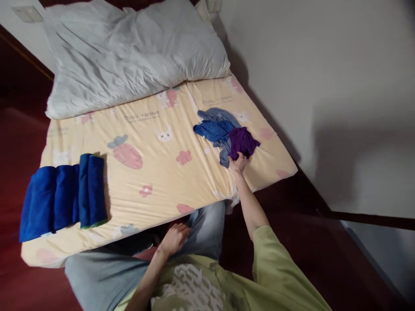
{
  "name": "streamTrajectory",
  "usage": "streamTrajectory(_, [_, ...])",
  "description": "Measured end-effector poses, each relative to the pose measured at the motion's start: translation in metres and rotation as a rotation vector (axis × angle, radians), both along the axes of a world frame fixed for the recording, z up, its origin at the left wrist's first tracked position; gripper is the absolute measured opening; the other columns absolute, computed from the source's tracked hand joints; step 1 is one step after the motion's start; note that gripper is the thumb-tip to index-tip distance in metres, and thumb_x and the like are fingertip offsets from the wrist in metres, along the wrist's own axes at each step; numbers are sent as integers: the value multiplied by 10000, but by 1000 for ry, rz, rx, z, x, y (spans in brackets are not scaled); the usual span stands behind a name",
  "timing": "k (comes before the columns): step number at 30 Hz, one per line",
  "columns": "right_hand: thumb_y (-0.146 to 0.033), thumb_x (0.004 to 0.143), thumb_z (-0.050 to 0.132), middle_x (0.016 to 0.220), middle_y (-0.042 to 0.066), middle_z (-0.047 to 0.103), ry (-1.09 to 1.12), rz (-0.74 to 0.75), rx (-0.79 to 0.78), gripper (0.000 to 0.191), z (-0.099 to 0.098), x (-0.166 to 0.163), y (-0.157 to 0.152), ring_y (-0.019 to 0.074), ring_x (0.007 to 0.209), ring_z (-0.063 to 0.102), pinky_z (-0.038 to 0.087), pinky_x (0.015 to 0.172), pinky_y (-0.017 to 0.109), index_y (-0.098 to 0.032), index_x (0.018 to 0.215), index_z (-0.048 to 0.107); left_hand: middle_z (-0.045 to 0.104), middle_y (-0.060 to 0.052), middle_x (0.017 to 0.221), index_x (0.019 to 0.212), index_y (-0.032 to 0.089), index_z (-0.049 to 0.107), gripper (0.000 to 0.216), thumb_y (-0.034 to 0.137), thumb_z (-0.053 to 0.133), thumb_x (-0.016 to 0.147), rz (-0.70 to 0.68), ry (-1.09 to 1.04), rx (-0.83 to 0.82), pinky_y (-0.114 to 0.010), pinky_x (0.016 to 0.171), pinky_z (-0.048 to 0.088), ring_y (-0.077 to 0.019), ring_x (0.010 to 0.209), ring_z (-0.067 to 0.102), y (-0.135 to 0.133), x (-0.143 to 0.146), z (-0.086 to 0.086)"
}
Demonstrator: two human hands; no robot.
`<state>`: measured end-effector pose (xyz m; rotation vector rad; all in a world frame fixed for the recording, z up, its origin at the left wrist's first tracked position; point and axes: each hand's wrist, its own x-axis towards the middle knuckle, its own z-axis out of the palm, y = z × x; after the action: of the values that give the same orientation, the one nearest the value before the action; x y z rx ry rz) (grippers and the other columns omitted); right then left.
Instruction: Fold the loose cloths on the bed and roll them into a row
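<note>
Now right hand point(239, 164) grips purple cloth point(242, 142); left hand point(173, 239) rests on thigh.

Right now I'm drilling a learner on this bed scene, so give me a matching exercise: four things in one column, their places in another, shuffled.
Things:
1. pillow
2. folded blue towels
3. purple cloth
4. left hand

Places:
A. under the right hand, in the pile near the wall
B. at the head of the bed
C. on the person's lap
D. in a row on the bed's left edge

Pairs: 1-B, 2-D, 3-A, 4-C
</note>
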<state>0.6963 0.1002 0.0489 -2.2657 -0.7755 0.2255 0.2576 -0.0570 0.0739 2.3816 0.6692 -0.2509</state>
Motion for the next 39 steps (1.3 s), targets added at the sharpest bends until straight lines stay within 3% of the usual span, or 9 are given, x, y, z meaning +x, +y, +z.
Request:
streamTrajectory(5, [-272, 765, 646, 1205, 229, 623, 43, 28, 47, 525, -11, 19, -5, 273, 1037, 601, 467, 1023, 436, -53, 1241, 683, 705, -81, 1097, 1104, 190, 684, 246, 169, 461, 1003, -132, 96, -83, -353, 945, 470, -237, 1079, 639, -25, 22, -5])
streamTrajectory(10, [-345, 786, 633, 1142, 207, 682, 145, 102, 156, 430, -11, 41, -11, 232, 926, 646, 546, 925, 404, -65, 1093, 745, 706, -75, 1100, 1089, 195, 684, 243, 157, 468, 984, -131, 93, -67, -344, 953, 477, -229, 1089, 643, -31, 21, -5])
streamTrajectory(15, [-429, 798, 639, 981, 171, 744, 102, 102, 264, 336, 7, 46, -4, 247, 957, 684, 551, 959, 432, -120, 863, 752, 716, -87, 1057, 1056, 190, 685, 251, 190, 445, 980, -91, 93, -22, -370, 918, 496, -251, 1058, 664, -31, 9, 5])
streamTrajectory(19, [-489, 832, 592, 954, 215, 732, 24, 10, 360, 409, 34, 36, -2, 306, 990, 687, 544, 967, 522, -104, 830, 731, 722, -99, 982, 990, 232, 709, 251, 251, 461, 959, 9, -6, -10, -418, 853, 512, -295, 997, 683, -39, -1, 11])
streamTrajectory(24, [-595, 807, 679, 859, 150, 720, -47, -125, 678, 476, 88, 28, -9, 275, 844, 707, 607, 819, 470, -122, 851, 708, 727, -91, 952, 967, 286, 722, 214, 259, 516, 916, 55, -91, 21, -436, 834, 519, -312, 983, 688, -48, -11, 17])
streamTrajectory(27, [-582, 775, 742, 848, 117, 696, -31, 1, 841, 472, 139, 17, -15, 248, 825, 706, 606, 832, 465, -123, 856, 668, 728, -95, 988, 1037, 245, 716, 232, 211, 527, 906, 11, -118, 65, -392, 878, 518, -282, 1006, 684, -52, -17, 23])
streamTrajectory(30, [-522, 776, 762, 855, 105, 671, -36, 179, 964, 393, 197, -7, -24, 230, 840, 696, 591, 853, 450, -151, 836, 649, 731, -93, 1056, 1149, 220, 703, 310, 163, 505, 917, 73, -250, 68, -346, 935, 504, -239, 1026, 679, -50, -26, 37])
streamTrajectory(35, [-408, 818, 727, 875, 105, 618, -116, 370, 1116, 226, 279, -68, -40, 217, 860, 657, 545, 828, 422, -194, 807, 656, 726, -96, 1139, 1210, 193, 690, 368, 143, 421, 964, 365, -501, 21, -323, 978, 504, -205, 1071, 667, -34, -45, 91])
streamTrajectory(39, [-401, 837, 747, 855, 81, 578, -85, 549, 1144, 255, 317, -130, -49, 192, 836, 625, 521, 848, 412, -214, 744, 601, 718, -114, 1134, 1199, 172, 685, 341, 226, 390, 1036, 551, -719, 10, -323, 952, 530, -190, 1045, 671, -25, -65, 142])
